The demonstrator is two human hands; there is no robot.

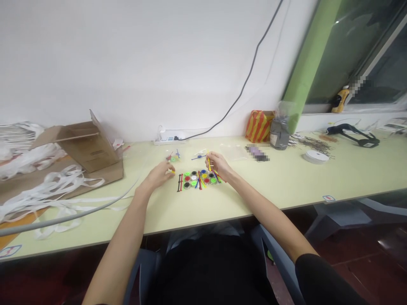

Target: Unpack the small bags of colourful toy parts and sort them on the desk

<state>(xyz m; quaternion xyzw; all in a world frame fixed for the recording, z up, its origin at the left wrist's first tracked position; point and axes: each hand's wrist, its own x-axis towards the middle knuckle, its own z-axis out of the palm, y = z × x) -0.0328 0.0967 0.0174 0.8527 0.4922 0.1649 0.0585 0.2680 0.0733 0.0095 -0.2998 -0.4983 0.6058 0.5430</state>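
My left hand (160, 174) is just above the table, fingers pinched on a small yellow piece (172, 171), too small to name. My right hand (220, 164) grips a thin yellow plastic stick (209, 162), held roughly upright. Between the hands lie round discs in rows, among them a red disc (187, 178), a white disc (194, 178) and a black disc (187, 185). Black and red sticks (180, 183) lie side by side left of the discs. More coloured sticks (199, 181) lie across the discs, partly hidden under my right hand.
Clear bags with coloured parts (173, 156) lie behind the discs. A cardboard box (90, 146) and white ribbon (63, 182) are on the left. A power strip (168, 140) sits by the wall. To the right are a striped bag (259, 126) and a white roll (316, 156).
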